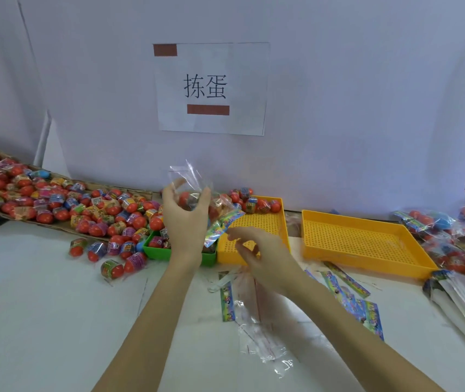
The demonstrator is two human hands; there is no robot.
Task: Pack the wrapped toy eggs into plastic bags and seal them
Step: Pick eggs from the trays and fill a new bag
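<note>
Left hand (pixel 185 213) grip clamped round egg-filled plastic bag (pixel 197 190); right hand (pixel 256 250) loosely curled, empty.

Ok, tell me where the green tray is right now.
In the head view the green tray sits left of centre on the white table, its right end against the nearer yellow tray, partly hidden behind the left hand and wrist, loose eggs beside it.
</note>
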